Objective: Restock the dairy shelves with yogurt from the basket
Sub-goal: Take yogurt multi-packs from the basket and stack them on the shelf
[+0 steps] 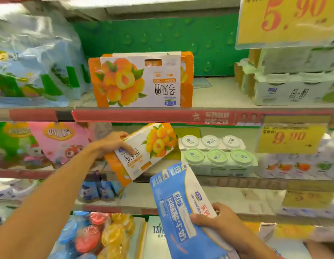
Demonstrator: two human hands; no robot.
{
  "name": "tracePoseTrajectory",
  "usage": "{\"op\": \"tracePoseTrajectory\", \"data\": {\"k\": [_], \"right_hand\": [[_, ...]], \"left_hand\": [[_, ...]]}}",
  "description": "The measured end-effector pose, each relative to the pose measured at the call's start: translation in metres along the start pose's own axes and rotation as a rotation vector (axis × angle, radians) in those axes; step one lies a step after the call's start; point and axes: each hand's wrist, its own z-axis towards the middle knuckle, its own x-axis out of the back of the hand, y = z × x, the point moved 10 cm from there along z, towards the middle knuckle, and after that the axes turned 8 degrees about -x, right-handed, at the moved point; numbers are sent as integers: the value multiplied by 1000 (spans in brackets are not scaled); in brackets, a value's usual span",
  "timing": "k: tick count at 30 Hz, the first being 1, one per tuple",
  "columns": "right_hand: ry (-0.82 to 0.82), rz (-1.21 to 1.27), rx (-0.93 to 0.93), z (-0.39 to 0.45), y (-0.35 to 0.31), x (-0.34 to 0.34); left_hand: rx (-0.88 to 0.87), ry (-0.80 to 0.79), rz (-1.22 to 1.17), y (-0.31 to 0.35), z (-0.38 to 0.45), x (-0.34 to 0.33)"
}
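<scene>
On the upper shelf (218,94) a peach yogurt pack (142,81) stands upright at the front edge, its print upside down, with pale stacked multipacks (286,85) well to its right and blurred plastic bags (31,62) to its left. Below, in front of the middle shelf (228,179), the left hand (113,143) grips a second peach pack (143,152), fingers curled over its white printed face; the pack is tilted, its lower corner dipping past the shelf lip. Just beside it on that shelf sit cup multipacks (216,156), a row of three white lids behind a row of three green lids. Lower and nearer, the right hand (216,219) holds a blue and white yogurt carton (179,208) by its lower right side, thumb across the front; the carton leans up to the left, its top edge near the tilted pack. Yellow price cards reading 5.90 (287,21) and 9.90 (291,139) hang at the right, the upper one covering part of the stacked multipacks. Bagged red, yellow and blue cups (99,238) lie at the bottom left. Pink and green bags (56,143) fill the middle shelf's left end.
</scene>
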Motion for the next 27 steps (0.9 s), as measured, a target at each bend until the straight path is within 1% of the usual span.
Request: {"op": "tracePoseTrajectory", "data": {"k": [2, 3, 6, 9, 11, 13, 15, 17, 19, 21, 24, 27], "right_hand": [[9, 68, -29, 2, -3, -4], [10, 94, -40, 5, -3, -5], [7, 130, -64, 12, -4, -10], [-6, 168, -58, 16, -8, -17], [2, 171, -44, 19, -13, -20], [-14, 172, -25, 22, -19, -26], [-36, 171, -18, 25, -24, -32], [-52, 177, -15, 26, -32, -36], [-28, 185, -14, 27, -39, -35], [-21, 190, -7, 29, -44, -36], [-32, 193, -3, 29, -48, -37], [-34, 181, 1, 25, -48, -36]], "left_hand": [[-11, -72, 71, 7, 18, -5], [-27, -82, 110, 10, 26, -4], [-87, -40, 199, 13, 48, 6], [-133, 5, 369, 14, 56, 12], [-204, 55, 510, 20, 54, 9], [-293, 153, 724, 29, 45, 2], [-336, 243, 915, 31, 35, -13], [-374, 320, 988, 28, 27, -27], [-413, 357, 1047, 24, 22, -36], [-391, 332, 1119, 19, 25, -39], [-308, 319, 1222, 16, 33, -36], [-252, 270, 1205, 15, 43, -31]]}}
